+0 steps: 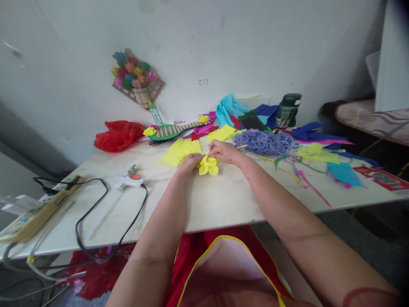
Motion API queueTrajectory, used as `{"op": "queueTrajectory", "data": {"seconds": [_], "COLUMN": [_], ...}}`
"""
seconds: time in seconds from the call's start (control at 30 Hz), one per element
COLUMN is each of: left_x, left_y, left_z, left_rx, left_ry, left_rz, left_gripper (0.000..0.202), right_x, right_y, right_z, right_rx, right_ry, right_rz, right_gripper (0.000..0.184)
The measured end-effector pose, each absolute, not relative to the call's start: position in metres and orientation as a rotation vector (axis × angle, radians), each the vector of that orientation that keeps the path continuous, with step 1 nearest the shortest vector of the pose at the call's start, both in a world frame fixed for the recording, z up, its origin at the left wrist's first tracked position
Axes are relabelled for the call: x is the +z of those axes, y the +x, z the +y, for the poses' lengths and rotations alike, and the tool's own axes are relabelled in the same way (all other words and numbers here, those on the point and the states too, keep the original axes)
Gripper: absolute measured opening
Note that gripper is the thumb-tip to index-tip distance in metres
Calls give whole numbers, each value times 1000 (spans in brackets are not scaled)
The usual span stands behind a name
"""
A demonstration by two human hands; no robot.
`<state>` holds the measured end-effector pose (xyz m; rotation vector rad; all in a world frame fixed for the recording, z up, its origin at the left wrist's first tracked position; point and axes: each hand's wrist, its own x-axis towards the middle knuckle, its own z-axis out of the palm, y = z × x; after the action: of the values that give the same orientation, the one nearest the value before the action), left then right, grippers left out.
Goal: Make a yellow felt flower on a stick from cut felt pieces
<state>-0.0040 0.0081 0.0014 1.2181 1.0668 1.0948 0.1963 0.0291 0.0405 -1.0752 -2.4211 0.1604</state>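
Observation:
Just above the table, a yellow paper flower with several petals is held between my two hands. My left hand grips its left side, fingers closed. From the upper right my right hand pinches the flower near its centre. A thin stick shows just beyond my right hand; whether it joins the flower I cannot tell. Yellow paper sheets lie behind my left hand, with another yellow piece farther back.
A white glue gun with a black cord lies left, near a power strip. A red plastic bag, a green woven craft piece, purple yarn, coloured paper scraps and a dark bottle line the back. A flower decoration hangs above.

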Motion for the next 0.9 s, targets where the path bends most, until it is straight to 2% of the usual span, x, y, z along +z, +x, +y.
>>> {"op": "queueTrajectory", "data": {"seconds": [0.2, 0.43, 0.9], "left_x": [3, 4, -2], "left_y": [-5, -6, -7], "left_z": [9, 8, 12], "left_rx": [1068, 1037, 1054], "left_ry": [1201, 1239, 1506], "left_rz": [1033, 1039, 1168], "left_gripper": [30, 38, 36], "right_x": [45, 46, 31], "right_y": [193, 193, 207], "right_z": [21, 20, 44], "right_rx": [98, 97, 379], "right_ry": [-1168, -1205, -934], "right_rz": [-2379, -2406, -2433], "right_gripper": [14, 17, 17]}}
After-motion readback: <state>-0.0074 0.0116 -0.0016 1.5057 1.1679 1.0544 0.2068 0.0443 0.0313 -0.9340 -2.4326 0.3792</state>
